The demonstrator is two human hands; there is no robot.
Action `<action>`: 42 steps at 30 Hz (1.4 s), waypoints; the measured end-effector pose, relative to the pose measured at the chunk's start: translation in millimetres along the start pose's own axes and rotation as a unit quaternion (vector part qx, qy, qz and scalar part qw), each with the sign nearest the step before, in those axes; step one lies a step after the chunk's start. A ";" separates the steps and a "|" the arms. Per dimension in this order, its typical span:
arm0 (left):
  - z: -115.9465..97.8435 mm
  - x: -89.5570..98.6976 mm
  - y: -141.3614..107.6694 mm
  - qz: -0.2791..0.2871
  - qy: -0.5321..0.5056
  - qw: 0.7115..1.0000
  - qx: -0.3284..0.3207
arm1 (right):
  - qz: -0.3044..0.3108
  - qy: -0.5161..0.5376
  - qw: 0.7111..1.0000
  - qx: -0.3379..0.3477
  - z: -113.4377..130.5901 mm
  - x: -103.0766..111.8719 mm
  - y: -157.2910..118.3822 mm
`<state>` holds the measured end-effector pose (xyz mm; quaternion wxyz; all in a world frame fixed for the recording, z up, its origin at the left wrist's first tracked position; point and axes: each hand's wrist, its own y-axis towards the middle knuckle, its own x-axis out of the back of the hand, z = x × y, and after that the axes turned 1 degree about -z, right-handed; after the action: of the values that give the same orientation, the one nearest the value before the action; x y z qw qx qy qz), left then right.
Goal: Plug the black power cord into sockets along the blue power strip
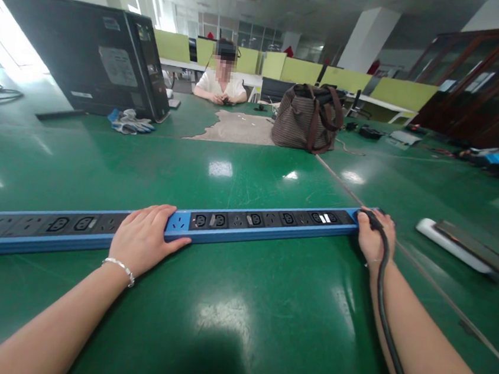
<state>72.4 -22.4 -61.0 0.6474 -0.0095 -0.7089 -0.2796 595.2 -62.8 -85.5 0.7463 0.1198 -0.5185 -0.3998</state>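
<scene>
A long blue power strip [267,226] with black socket modules lies across the green table, running out of view on the left. My left hand [144,235] grips it from above near a blue socket section, thumb on the near side and fingers over the far side. At the strip's right end my right hand [376,233] is wrapped round the tip. A thick black cable [383,290] leaves that end and runs down along my right forearm. My right fingertips are partly hidden behind the strip and cable.
A black computer tower [80,56] stands back left, with work gloves [130,121] before it. A brown bag [303,118] sits on the green table [251,169]. A white and dark bar [457,247] lies right. Another person [222,83] sits across the table.
</scene>
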 end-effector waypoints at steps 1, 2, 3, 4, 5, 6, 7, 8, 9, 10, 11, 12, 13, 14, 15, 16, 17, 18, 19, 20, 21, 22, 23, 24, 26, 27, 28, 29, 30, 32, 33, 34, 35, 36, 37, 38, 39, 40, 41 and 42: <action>0.1 -0.1 -0.1 0.000 -0.005 1.000 0.001 | -0.001 -0.001 1.000 -0.002 1.9 1.9 0.1; 0.2 -0.2 -0.1 0.000 -0.010 1.000 0.002 | -0.004 -0.002 1.000 -0.009 3.2 3.7 0.1; 0.4 -0.3 -0.2 -0.001 -0.015 1.000 0.002 | -0.006 -0.001 1.000 -0.020 3.9 5.0 0.2; 0.6 -0.5 -0.2 -0.002 -0.018 1.000 0.002 | -0.007 0.003 0.999 -0.033 4.0 6.0 0.2; 0.8 -0.7 -0.2 -0.001 -0.019 1.000 0.003 | -0.011 0.008 0.999 -0.046 3.8 6.7 0.2; 1.0 -0.9 -0.2 0.000 -0.018 1.000 0.004 | -0.016 0.013 0.998 -0.055 3.5 7.0 0.3; 1.1 -1.1 -0.1 0.001 -0.016 1.000 0.004 | -0.017 0.019 0.998 -0.059 3.4 7.0 0.4; 1.2 -1.2 -0.1 0.001 -0.014 1.000 0.005 | -0.018 0.027 0.998 -0.057 3.7 6.9 0.7; 1.2 -1.3 -0.1 0.001 -0.012 1.000 0.005 | -0.020 0.038 0.998 -0.055 4.6 6.7 1.1; 1.2 -1.3 -0.1 0.000 -0.009 1.000 0.004 | -0.020 0.046 0.997 -0.052 6.2 6.5 1.8; 1.1 -1.3 -0.1 -0.001 -0.005 1.000 0.003 | -0.030 0.061 0.996 -0.054 8.3 6.4 2.8; 1.0 -1.2 -0.1 -0.001 0.000 1.000 0.001 | -0.056 0.089 0.992 -0.068 10.7 6.5 4.1; 0.9 -1.1 -0.1 -0.001 0.006 1.000 -0.001 | -0.099 0.134 0.981 -0.094 13.3 6.9 5.7; 0.8 -1.0 0.0 0.000 0.012 1.000 -0.003 | -0.150 0.193 0.961 -0.128 15.6 7.6 7.5; 0.8 -1.0 0.1 0.000 0.017 1.000 -0.004 | -0.199 0.258 0.931 -0.162 17.5 8.6 9.3; 0.8 -1.0 0.2 0.000 0.020 1.000 -0.004 | -0.237 0.320 0.898 -0.190 18.8 9.9 10.9; 0.9 -1.0 0.3 0.000 0.021 1.000 -0.004 | -0.261 0.361 0.870 -0.209 19.3 11.2 12.2; 1.0 -1.2 0.3 0.001 0.021 1.000 -0.003 | -0.269 0.376 0.859 -0.219 19.1 12.5 12.9; 1.2 -1.3 0.4 0.001 0.020 1.000 -0.002 | -0.271 0.373 0.859 -0.224 18.3 13.4 13.1; 1.3 -1.4 0.5 0.001 0.019 1.000 -0.001 | -0.272 0.361 0.863 -0.227 17.1 14.0 12.9; 1.4 -1.4 0.5 0.002 0.018 1.000 -0.001 | -0.275 0.345 0.867 -0.230 15.8 14.3 12.3; 1.5 -1.4 0.5 0.003 0.017 1.000 -0.001 | -0.277 0.331 0.872 -0.232 14.8 14.2 11.5; 1.4 -1.3 0.4 0.004 0.017 1.000 -0.001 | -0.278 0.320 0.875 -0.232 14.5 14.1 10.6; 1.3 -1.1 0.3 0.004 0.017 1.000 -0.001 | -0.275 0.312 0.880 -0.231 15.0 14.1 9.6; 1.0 -0.7 0.1 0.002 0.016 1.000 -0.003 | -0.269 0.296 0.888 -0.226 19.7 14.8 7.6; 0.9 -0.6 0.0 0.000 0.013 1.000 -0.003 | -0.262 0.288 0.895 -0.220 23.8 15.6 6.5; 0.8 -0.6 -0.1 -0.003 0.010 1.000 -0.002 | -0.249 0.278 0.904 -0.210 28.9 16.5 5.2; 0.8 -0.6 -0.2 -0.004 0.004 1.000 -0.001 | -0.231 0.268 0.915 -0.196 34.4 17.3 4.0; 0.8 -0.7 -0.3 -0.005 -0.001 1.000 -0.001 | -0.205 0.253 0.929 -0.175 39.8 17.7 2.7; 0.9 -0.9 -0.4 -0.006 -0.010 1.000 -0.001 | -0.150 0.236 0.950 -0.137 48.3 16.7 0.4; 0.9 -1.0 -0.5 -0.006 -0.012 1.000 -0.001 | -0.128 0.229 0.957 -0.122 50.7 15.2 -0.5; 1.0 -1.2 -0.6 -0.007 -0.012 1.000 -0.001 | -0.111 0.219 0.963 -0.111 51.6 13.2 -1.2; 1.0 -1.3 -0.8 -0.008 -0.012 1.000 -0.001 | -0.097 0.204 0.969 -0.102 51.2 10.9 -1.7; 0.9 -1.4 -0.9 -0.009 -0.012 1.000 -0.001 | -0.084 0.183 0.975 -0.094 49.8 8.5 -2.1; 0.9 -1.5 -1.0 -0.009 -0.013 1.000 0.000 | -0.073 0.158 0.981 -0.087 47.7 6.4 -2.4; 0.9 -1.6 -1.0 -0.009 -0.013 1.000 0.000 | -0.064 0.137 0.985 -0.082 45.4 4.5 -2.7; 0.9 -1.6 -1.1 -0.008 -0.013 1.000 0.000 | -0.058 0.123 0.988 -0.078 43.1 2.9 -2.9; 0.9 -1.7 -1.1 -0.008 -0.013 1.000 0.000 | -0.055 0.116 0.989 -0.076 41.1 1.7 -3.1; 1.0 -1.8 -1.2 -0.008 -0.012 1.000 0.000 | -0.053 0.112 0.989 -0.074 39.6 0.8 -3.2; 1.0 -1.9 -1.2 -0.008 -0.009 1.000 0.000 | -0.054 0.112 0.990 -0.072 38.6 0.2 -3.3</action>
<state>71.3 -22.4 -63.2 0.6387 -0.0066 -0.7149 -0.2845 560.1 -56.0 -70.6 0.7835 0.1378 -0.3944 -0.4600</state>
